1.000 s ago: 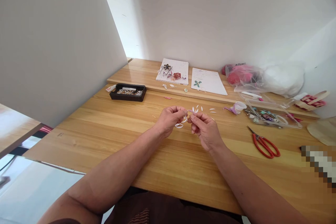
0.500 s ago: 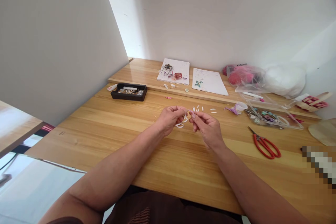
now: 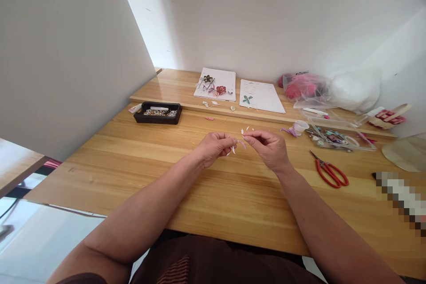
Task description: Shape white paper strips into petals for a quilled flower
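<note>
Wooden table under both hands. Purple petal pinched at the left hand's fingertips. Right hand just beside, tips squeezed together; cannot tell whether on anything. Little white petals beyond the grip, red pliers to its right, black tray well left.

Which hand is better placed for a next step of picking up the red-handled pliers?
Probably the right hand: it is nearer the red-handled pliers. The left hand is farther away and pinches a small purple piece.
</note>
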A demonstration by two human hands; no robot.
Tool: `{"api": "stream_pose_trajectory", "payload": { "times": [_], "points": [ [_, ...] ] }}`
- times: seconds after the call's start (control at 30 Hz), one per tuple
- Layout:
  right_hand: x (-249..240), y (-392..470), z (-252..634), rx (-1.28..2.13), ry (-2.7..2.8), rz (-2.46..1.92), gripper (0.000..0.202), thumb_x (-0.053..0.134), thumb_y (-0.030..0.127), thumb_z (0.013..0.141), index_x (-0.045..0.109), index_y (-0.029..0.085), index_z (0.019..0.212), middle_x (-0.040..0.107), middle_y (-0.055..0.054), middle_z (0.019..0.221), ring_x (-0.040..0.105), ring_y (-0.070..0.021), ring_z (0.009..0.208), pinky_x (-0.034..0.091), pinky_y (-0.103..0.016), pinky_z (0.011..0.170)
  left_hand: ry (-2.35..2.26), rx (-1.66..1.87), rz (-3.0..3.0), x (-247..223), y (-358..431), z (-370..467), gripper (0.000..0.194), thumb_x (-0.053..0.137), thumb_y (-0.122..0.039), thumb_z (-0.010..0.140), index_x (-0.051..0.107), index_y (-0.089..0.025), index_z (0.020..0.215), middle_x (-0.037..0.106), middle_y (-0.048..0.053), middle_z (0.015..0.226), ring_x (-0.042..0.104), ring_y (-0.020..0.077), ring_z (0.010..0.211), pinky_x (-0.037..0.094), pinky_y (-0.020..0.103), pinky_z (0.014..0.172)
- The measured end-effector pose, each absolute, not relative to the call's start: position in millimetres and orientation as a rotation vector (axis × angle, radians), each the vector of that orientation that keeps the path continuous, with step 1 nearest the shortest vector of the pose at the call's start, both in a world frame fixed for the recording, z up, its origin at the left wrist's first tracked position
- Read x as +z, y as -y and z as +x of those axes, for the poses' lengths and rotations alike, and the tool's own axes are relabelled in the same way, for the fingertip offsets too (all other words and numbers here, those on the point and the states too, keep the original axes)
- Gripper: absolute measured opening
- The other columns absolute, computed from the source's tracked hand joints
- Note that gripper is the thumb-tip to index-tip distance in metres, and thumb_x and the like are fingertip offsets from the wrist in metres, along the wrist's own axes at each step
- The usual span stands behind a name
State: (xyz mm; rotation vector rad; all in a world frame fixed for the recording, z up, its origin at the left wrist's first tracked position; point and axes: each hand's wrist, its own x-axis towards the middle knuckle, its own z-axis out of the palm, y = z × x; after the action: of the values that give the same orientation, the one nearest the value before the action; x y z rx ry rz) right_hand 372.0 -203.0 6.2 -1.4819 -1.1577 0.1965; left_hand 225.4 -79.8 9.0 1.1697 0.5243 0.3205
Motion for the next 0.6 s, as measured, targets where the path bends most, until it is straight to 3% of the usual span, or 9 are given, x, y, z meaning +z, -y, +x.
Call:
{"api": "stream_pose_trajectory", "payload": {
  "times": [0.33, 0.5, 0.6],
  "points": [
    [11.0, 206.0, 369.4, 0.119, 1.444, -1.507, 0.005, 0.076, 0.027, 0.083, 0.081, 0.024, 0.084, 0.072, -0.003, 0.075, 0.060, -0.0158, 0.067, 0.045, -0.031, 0.063, -0.491, 0.231, 1.330, 6.2, 82.8, 224.9, 0.015, 0.075, -0.027, 0.062, 0.067, -0.014, 0.063, 0.058, -0.001, 0.060, 0.043, 0.0067, 0.052, 0.028, 0.024, 0.052],
    [7.7, 202.8, 371.3, 0.337, 1.183, -1.454, 0.007, 0.081, 0.029, 0.076, 0.080, 0.023, 0.079, 0.074, -0.003, 0.077, 0.062, -0.0154, 0.069, 0.046, -0.029, 0.062, -0.457, 0.221, 1.268, 6.4, 83.8, 224.7, 0.017, 0.077, -0.028, 0.063, 0.067, -0.014, 0.067, 0.061, 0.000, 0.064, 0.045, 0.0065, 0.054, 0.030, 0.024, 0.054],
    [3.5, 198.8, 367.5, 0.583, 0.937, -1.405, 0.015, 0.084, 0.034, 0.070, 0.077, 0.021, 0.073, 0.068, 0.000, 0.063, 0.054, -0.0111, 0.054, 0.041, -0.025, 0.050, -0.459, 0.226, 1.214, 9.1, 83.7, 224.5, 0.021, 0.080, -0.029, 0.063, 0.066, -0.013, 0.067, 0.059, 0.000, 0.063, 0.044, 0.0058, 0.053, 0.029, 0.023, 0.054]
  ]
}}
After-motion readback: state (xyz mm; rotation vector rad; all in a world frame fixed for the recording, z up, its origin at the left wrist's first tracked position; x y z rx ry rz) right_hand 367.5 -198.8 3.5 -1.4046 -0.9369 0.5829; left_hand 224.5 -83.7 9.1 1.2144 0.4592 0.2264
